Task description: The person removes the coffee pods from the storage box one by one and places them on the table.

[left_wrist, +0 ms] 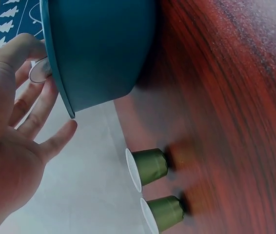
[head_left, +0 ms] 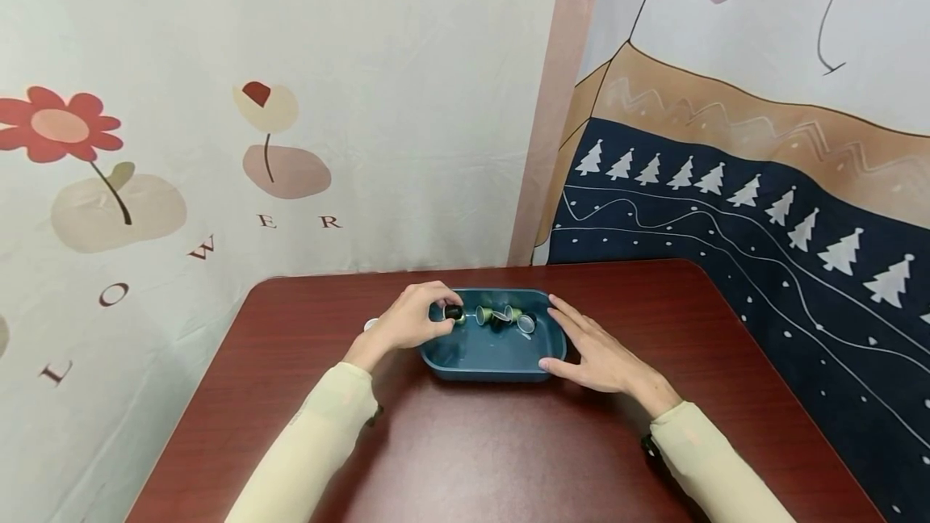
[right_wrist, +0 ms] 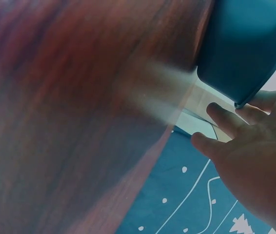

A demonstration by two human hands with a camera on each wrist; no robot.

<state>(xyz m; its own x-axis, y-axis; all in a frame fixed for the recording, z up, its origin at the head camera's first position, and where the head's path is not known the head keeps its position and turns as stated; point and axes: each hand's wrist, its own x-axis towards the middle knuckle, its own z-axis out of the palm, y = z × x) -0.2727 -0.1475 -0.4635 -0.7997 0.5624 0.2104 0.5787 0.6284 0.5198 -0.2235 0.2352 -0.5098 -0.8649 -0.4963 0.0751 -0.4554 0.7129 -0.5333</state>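
Observation:
A dark teal plastic tub (head_left: 485, 375) stands on the table, several coffee capsules (head_left: 483, 315) lying jumbled along its far half. Over the tub's left end, my left hand (head_left: 416, 315) pinches a coffee capsule (head_left: 454, 312) between thumb and fingers, its dark end towards me. The left wrist view shows only this capsule's pale round lid (left_wrist: 41, 70) beside the rim. At the opposite end, my right hand (head_left: 597, 348) lies along the rim with straight, spread fingers, holding nothing.
Two green coffee capsules (left_wrist: 150, 165) stand on the table left of the tub, pale lids up; the left hand mostly hides them in the head view. The reddish-brown wooden table (head_left: 465, 442) meets printed cloth hangings (head_left: 407, 144) behind.

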